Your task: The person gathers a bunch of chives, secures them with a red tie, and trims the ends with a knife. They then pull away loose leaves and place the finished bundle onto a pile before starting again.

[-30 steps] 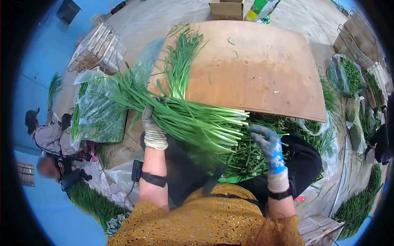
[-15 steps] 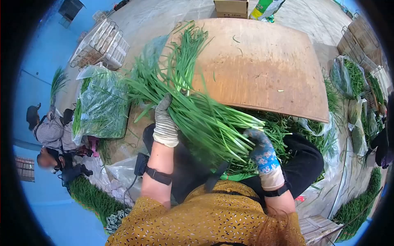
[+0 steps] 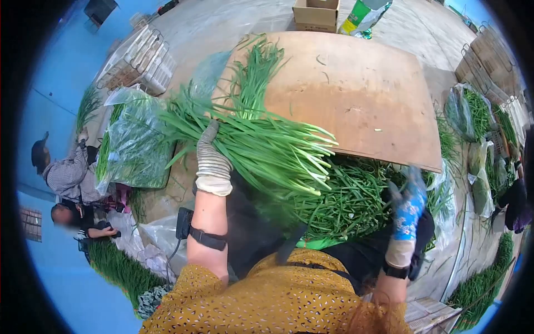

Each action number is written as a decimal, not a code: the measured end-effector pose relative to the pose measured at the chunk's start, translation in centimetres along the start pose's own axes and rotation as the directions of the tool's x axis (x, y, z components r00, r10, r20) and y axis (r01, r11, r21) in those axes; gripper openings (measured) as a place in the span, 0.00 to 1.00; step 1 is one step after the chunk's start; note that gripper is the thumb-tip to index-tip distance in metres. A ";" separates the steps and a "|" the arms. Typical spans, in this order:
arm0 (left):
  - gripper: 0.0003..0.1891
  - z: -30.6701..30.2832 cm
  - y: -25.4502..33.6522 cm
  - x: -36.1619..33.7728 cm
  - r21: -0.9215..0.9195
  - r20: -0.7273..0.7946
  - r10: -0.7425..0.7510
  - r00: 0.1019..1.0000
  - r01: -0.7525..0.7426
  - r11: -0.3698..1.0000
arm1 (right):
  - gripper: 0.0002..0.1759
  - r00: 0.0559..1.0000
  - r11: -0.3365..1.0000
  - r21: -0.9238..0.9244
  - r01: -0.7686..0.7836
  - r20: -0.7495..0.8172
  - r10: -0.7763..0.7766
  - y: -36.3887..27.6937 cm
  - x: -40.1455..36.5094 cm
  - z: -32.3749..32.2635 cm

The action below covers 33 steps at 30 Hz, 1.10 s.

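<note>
My left hand (image 3: 214,153), in a striped knit glove, is closed around a bunch of garlic chives (image 3: 272,147). The leaves fan out to the left and the pale stem ends point right, over the near edge of the board. My right hand (image 3: 409,200), in a blue flowered glove, is off to the right, away from the bunch. It is blurred, but its thumb stands apart from the fingers and nothing shows in it. Between my legs lies a loose heap of chives (image 3: 350,200). Another bunch of chives (image 3: 253,83) rests on the board's left side.
A wooden board (image 3: 356,94) is in front of me. To the left are a plastic-wrapped bale of greens (image 3: 139,145), white crates (image 3: 139,61) and two people (image 3: 69,175). A cardboard box (image 3: 316,15) stands beyond the board. Bagged greens (image 3: 470,111) are at the right.
My right hand has left the stem ends and moved right, its thumb now apart. The bunch in my left hand has shifted slightly left, uncovering more of the heap below.
</note>
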<state>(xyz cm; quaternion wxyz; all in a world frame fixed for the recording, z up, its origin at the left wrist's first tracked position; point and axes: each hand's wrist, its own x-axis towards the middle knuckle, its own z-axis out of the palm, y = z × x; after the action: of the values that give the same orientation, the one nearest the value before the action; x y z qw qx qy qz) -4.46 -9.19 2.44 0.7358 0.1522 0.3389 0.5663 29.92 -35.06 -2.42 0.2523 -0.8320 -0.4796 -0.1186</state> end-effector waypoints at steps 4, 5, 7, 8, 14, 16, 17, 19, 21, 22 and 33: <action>0.17 4.3 -1.6 -3.6 0.088 0.208 -0.082 0.975 0.065 0.994 | 0.50 0.973 0.873 0.475 0.113 0.123 -0.193 -12.4 4.4 0.1; 0.17 5.4 -2.2 -4.8 0.127 0.246 -0.105 0.964 0.076 0.989 | 0.51 0.941 0.839 0.520 0.161 0.175 -0.290 -14.4 5.1 0.4; 0.15 7.9 -3.1 -7.1 0.173 0.294 -0.149 0.944 0.101 0.980 | 0.55 0.875 0.736 0.641 0.215 0.208 -0.437 -17.9 5.7 0.2; 0.14 9.2 -3.5 -8.5 0.178 0.301 -0.170 0.939 0.120 0.977 | 0.58 0.851 0.667 0.712 0.218 0.196 -0.487 -19.2 5.8 -0.4; 0.18 11.6 -6.0 -11.4 0.352 0.397 0.007 0.918 -0.159 0.922 | 0.47 0.809 0.694 0.720 -0.012 0.415 -0.417 -18.3 6.5 0.1; 0.21 12.4 -5.7 -11.3 0.386 0.572 0.004 0.821 -0.273 0.881 | 0.44 0.795 0.585 0.797 -0.153 0.451 -0.405 -16.3 7.6 0.9; 0.23 13.0 -5.4 -11.3 0.408 0.634 -0.037 0.772 -0.294 0.864 | 0.43 0.779 0.499 0.831 -0.246 0.476 -0.408 -15.2 8.1 1.1; 0.27 13.0 -4.4 -11.1 0.467 0.621 -0.094 0.778 -0.271 0.841 | 0.40 0.705 0.276 0.834 -0.478 0.552 -0.446 -12.8 9.0 1.4; 0.30 11.2 -3.7 -9.3 0.554 0.573 -0.103 0.813 -0.292 0.780 | 0.37 0.625 0.077 0.750 -0.657 0.598 -0.501 -10.9 9.3 1.4; 0.32 10.0 -3.1 -7.4 0.628 0.557 -0.162 0.815 -0.284 0.725 | 0.36 0.591 -0.014 0.691 -0.723 0.608 -0.530 -10.5 9.4 1.5; 0.25 12.3 -4.7 -5.9 0.548 0.614 -0.524 0.591 0.159 0.821 | 0.28 0.440 -0.374 0.231 -0.898 0.482 -0.758 -15.8 6.2 1.0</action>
<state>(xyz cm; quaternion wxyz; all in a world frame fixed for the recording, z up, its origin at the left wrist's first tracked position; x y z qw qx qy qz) 6.42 -14.26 10.42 0.8508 0.4596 0.1503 0.2055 19.49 -23.40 4.32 0.5118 -0.1214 -0.2129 0.8234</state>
